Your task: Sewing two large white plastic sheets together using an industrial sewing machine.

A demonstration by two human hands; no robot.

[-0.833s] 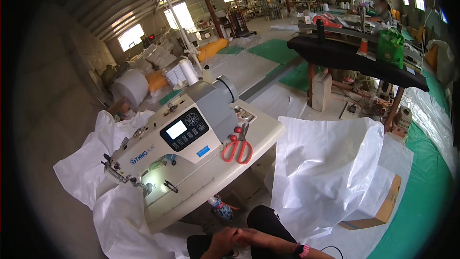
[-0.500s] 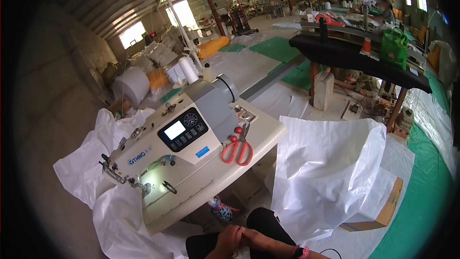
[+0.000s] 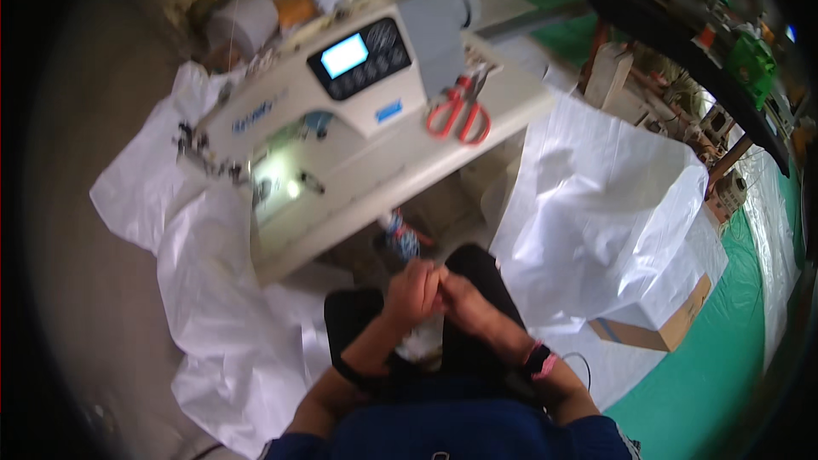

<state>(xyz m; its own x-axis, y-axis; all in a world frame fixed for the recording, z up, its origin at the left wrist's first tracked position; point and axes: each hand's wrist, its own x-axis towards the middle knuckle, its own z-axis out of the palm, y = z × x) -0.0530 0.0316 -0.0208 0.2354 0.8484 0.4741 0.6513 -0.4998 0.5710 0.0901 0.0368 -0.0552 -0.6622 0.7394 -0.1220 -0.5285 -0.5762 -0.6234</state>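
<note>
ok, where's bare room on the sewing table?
Tabletop strip in front of the machine, between small black tool and red-handled scissors; also the right end, past the scissors. Crowded: needle end, with white sheeting beside it.

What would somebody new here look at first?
Probably the big pale sewing machine, left of centre, with its glowing screen. Red-handled scissors lie beside it on the pale table. Lower down, near the middle, the person's left hand and right hand meet.

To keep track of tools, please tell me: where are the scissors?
In the head view, the red-handled scissors lie above and right of centre, on the white table, beside the sewing machine.
</note>
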